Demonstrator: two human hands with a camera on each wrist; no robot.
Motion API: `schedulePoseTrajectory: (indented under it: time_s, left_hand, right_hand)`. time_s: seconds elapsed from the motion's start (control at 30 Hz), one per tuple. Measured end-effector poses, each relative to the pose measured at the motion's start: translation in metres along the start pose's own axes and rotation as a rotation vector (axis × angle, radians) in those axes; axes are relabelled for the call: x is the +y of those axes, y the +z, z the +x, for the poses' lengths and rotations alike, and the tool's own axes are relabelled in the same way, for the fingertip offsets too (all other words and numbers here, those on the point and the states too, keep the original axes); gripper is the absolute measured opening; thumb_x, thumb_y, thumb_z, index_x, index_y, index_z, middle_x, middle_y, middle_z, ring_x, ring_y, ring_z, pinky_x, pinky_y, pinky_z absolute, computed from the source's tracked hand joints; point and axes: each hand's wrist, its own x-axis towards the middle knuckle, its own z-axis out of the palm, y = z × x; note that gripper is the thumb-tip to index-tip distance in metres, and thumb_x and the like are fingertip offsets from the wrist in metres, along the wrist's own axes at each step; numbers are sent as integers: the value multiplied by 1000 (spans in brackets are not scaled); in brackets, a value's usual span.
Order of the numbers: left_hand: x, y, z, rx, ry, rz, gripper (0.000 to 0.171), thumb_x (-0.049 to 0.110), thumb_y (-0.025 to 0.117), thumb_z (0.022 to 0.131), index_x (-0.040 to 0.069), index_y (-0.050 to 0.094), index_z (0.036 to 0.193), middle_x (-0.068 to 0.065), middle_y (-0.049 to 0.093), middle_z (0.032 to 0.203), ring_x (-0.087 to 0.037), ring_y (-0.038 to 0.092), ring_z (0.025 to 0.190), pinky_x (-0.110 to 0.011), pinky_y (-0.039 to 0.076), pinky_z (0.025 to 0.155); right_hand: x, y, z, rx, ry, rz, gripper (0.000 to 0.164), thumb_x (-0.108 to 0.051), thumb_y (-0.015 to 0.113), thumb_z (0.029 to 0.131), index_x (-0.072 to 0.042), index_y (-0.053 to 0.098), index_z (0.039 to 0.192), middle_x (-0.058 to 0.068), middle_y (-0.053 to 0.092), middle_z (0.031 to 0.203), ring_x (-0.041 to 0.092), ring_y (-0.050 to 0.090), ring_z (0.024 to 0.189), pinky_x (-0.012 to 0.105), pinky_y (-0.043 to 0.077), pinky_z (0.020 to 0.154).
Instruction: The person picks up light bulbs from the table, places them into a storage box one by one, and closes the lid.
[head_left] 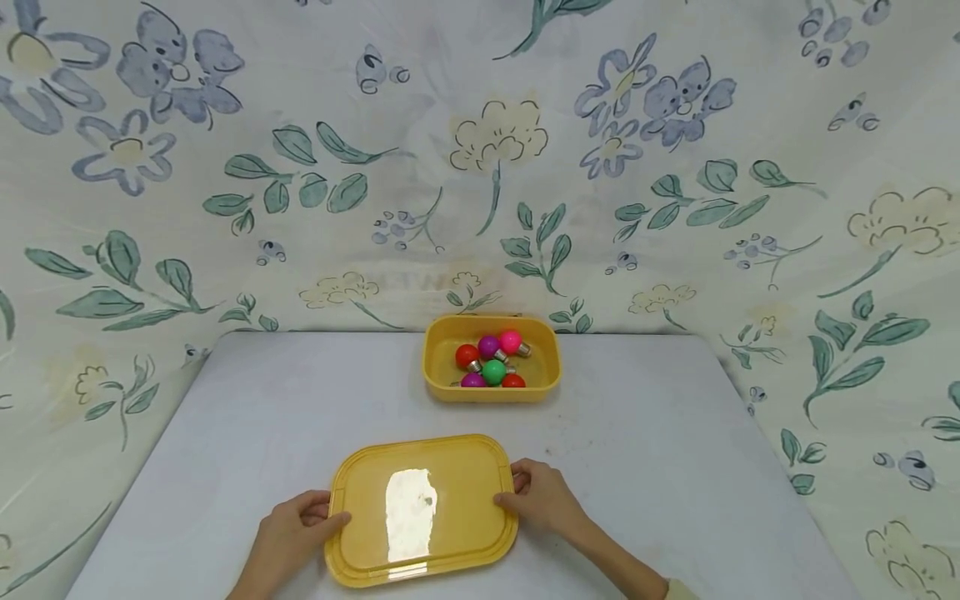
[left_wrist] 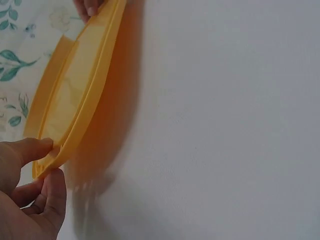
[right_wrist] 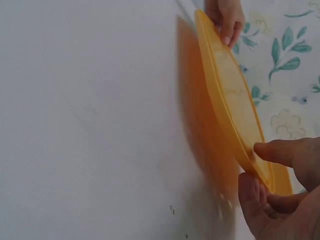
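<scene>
Both hands hold a yellow plastic lid point(head_left: 465, 508), rounded at the corners and shiny on top, above the front part of the table. My left hand point(head_left: 288, 533) pinches its left edge, thumb on the upper face and fingers beneath. At the opposite edge my right hand point(head_left: 546, 498) pinches it the same way. Both wrist views show the lid point(left_wrist: 75, 95) raised off the table, with an orange-tinted shadow below it. Behind the lid stands an open yellow box point(head_left: 491, 396) holding several small bulb-shaped pieces, among them a green one point(head_left: 493, 372) and a pink one point(head_left: 510, 341).
A white table point(head_left: 652, 433) lies under everything. Floral-patterned fabric point(head_left: 480, 167) hangs behind it and along both sides. The box stands close to the table's back edge, near the fabric.
</scene>
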Motion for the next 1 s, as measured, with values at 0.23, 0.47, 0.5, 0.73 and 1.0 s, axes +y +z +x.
schedulePoseTrajectory:
  time_s: [0.23,0.47,0.5,0.73,1.0]
  left_hand:
    - [11,6,6,25,22,1,48,35,79,85,-6,67,109,-1,63,86,-15,58,78,-27,49,67]
    - [28,7,10,41,66,14,37,33,78,86,-1,70,98,0,62,80,-15,54,73,-25,46,61]
    - [30,6,11,36,74,13,37,33,78,86,-2,70,98,1,61,78,-15,54,71,-24,45,59]
    - [43,4,19,-5,139,-34,31,30,77,88,0,72,93,2,61,71,-14,55,63,-24,45,54]
    - [65,-6,30,-24,209,-95,27,29,77,89,2,74,95,0,67,77,-17,59,70,-26,51,62]
  right_hand:
    - [2,-12,3,38,-76,-57,37,-20,82,81,2,65,105,-2,57,77,11,53,65,23,45,56]
    - [5,-24,6,62,-48,-52,35,-24,82,82,-1,65,102,-2,61,79,12,57,69,25,50,59]
    - [4,-26,7,61,-46,-51,35,-24,83,82,-1,65,101,-2,61,79,12,57,68,25,50,58]
    - [-1,-44,11,30,-39,-42,30,-28,82,84,-5,65,92,-2,58,72,12,53,60,24,45,53]
    - [-11,-66,15,64,-64,-64,25,-28,80,86,-6,67,91,-2,59,73,15,55,65,27,50,57]
